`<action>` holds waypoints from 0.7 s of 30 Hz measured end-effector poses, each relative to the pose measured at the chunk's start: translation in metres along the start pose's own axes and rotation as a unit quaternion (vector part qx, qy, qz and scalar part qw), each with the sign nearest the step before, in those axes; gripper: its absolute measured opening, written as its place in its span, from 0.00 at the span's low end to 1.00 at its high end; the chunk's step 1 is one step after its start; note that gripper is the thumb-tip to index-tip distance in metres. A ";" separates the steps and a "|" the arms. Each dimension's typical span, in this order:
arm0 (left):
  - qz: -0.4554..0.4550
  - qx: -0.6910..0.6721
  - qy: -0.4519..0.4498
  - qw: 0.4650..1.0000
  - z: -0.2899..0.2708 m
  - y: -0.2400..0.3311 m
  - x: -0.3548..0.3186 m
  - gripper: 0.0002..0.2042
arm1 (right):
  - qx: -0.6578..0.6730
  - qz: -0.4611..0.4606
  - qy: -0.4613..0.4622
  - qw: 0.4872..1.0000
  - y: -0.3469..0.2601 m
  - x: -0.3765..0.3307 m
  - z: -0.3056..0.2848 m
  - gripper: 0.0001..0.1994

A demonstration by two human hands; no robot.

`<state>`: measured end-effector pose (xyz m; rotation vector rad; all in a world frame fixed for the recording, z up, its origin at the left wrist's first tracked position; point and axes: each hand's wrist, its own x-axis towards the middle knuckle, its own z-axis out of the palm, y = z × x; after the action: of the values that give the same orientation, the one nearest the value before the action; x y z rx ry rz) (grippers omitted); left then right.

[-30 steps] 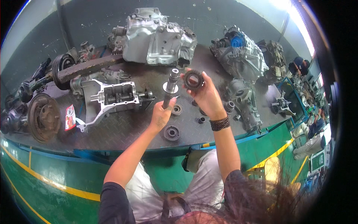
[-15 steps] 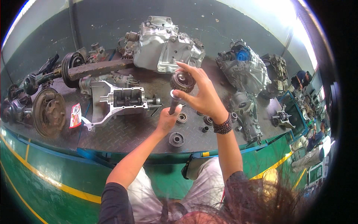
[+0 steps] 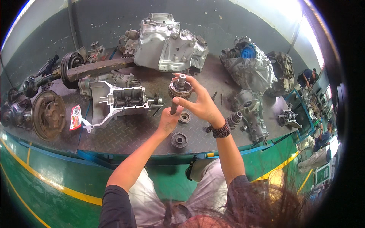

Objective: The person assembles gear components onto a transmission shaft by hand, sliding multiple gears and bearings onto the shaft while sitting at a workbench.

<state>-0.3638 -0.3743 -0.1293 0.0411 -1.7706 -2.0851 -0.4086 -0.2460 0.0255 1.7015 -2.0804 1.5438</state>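
The gear (image 3: 179, 90) sits on an upright steel shaft (image 3: 175, 102), whose tip pokes out above it, both held in the air over the dark tread-plate bench (image 3: 125, 133). The left hand (image 3: 167, 119) is clenched round the lower end of the shaft, just below the gear; the right hand (image 3: 201, 104) grasps the gear from its right side, fingers spread round the toothed rim with two fingers raised clear. As I judge it, the step in hand is seating the gear on the shaft. The next move would call for keeping the shaft plumb with the left hand while the right turns or presses the gear squarely down, so that it does not cock and bind. Two loose ring-shaped parts lie on the bench below the hands: a smaller bearing ring (image 3: 184, 117) just under the right wrist and a darker hub (image 3: 179, 140) nearer the body. Left of the left hand lies one opened gearbox casing (image 3: 121, 100) with its gear cluster showing. Beyond the hands stands one large silver housing (image 3: 167, 43), and off to the right of the right hand another grey housing with a blue part (image 3: 249, 64). A brake drum (image 3: 48, 114) lies far to the left.
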 end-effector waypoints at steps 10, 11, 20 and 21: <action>0.016 0.009 -0.009 1.000 0.001 0.000 0.001 0.23 | 0.140 0.017 0.012 0.990 0.013 -0.008 0.013 0.30; 0.015 0.011 -0.005 1.000 -0.003 -0.004 0.002 0.23 | 0.143 0.016 0.010 0.989 0.014 -0.009 0.019 0.30; 0.011 0.063 0.019 0.998 -0.003 -0.002 0.001 0.21 | 0.206 0.028 0.112 0.972 0.005 -0.010 0.035 0.34; 0.009 0.046 0.015 0.999 -0.003 -0.003 0.003 0.18 | 0.147 0.021 0.124 0.981 0.007 -0.010 0.034 0.35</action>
<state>-0.3659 -0.3780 -0.1320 0.0824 -1.8415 -1.9785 -0.3922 -0.2626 -0.0019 1.4505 -1.8505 2.0439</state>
